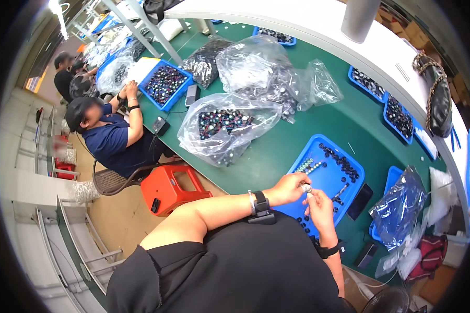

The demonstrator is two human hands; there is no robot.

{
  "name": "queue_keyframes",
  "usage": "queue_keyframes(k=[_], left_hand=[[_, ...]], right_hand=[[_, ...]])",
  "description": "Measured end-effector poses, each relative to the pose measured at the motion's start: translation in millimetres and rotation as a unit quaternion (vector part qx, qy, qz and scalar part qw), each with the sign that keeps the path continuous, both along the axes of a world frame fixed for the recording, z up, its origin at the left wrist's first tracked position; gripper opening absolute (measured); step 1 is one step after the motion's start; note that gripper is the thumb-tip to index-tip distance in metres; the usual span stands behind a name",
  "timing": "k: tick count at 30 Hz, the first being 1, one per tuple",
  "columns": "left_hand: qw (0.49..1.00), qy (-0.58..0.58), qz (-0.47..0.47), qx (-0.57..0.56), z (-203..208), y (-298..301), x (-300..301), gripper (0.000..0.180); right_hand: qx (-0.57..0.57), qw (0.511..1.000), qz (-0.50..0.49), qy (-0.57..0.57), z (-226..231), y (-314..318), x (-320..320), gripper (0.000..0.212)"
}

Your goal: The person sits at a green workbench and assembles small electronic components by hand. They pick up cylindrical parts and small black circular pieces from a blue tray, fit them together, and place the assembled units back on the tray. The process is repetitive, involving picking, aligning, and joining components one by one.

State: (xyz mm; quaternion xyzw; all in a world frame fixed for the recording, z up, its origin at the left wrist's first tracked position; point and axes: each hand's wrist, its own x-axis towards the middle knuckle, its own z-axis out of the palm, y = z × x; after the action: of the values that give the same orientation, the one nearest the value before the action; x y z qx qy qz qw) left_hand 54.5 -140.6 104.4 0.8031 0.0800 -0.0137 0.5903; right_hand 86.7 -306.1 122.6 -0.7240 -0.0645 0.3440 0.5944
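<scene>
My left hand (290,189) and my right hand (319,207) meet above the near edge of a blue tray (324,183). Pinched between the fingertips of both is a small pale round part (306,188), too small to make out further. In the tray beyond my hands, short rows of pale-topped round pieces (310,166) lie to the left. Small black round pieces (344,166) are scattered along the far right side. A thin dark rod-like piece (341,191) lies to the right of my right hand. More black pieces show near the front edge, partly hidden by my arm.
An open clear bag of small round parts (222,125) lies left of the tray, with larger plastic bags (258,68) behind. A dark phone (360,202) rests on the right. Filled blue trays (399,119) line the far side. A co-worker (109,125) sits left, beyond a red stool (173,187).
</scene>
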Motion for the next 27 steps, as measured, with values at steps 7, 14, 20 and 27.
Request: queue_keyframes(k=[7, 14, 20, 27], left_hand=[[0.952, 0.055, 0.231, -0.192, -27.2, 36.0, 6.2, 0.019], [0.952, 0.13, 0.17, -0.219, -10.0, 60.5, -18.2, 0.024], [0.957, 0.174, 0.113, -0.201, -57.0, 68.4, -37.9, 0.021], [0.976, 0.146, 0.14, 0.077, -127.0, 89.0, -53.6, 0.02]], right_hand=[[0.001, 1.0, -0.008, 0.001, 1.6, -5.5, -0.3, 0.018], [0.006, 0.996, -0.093, 0.011, -68.1, -40.6, 5.2, 0.018], [-0.288, 0.917, -0.175, -0.215, -114.7, -72.3, 27.6, 0.037], [-0.501, 0.823, -0.109, -0.246, -129.1, -68.5, 66.8, 0.042]])
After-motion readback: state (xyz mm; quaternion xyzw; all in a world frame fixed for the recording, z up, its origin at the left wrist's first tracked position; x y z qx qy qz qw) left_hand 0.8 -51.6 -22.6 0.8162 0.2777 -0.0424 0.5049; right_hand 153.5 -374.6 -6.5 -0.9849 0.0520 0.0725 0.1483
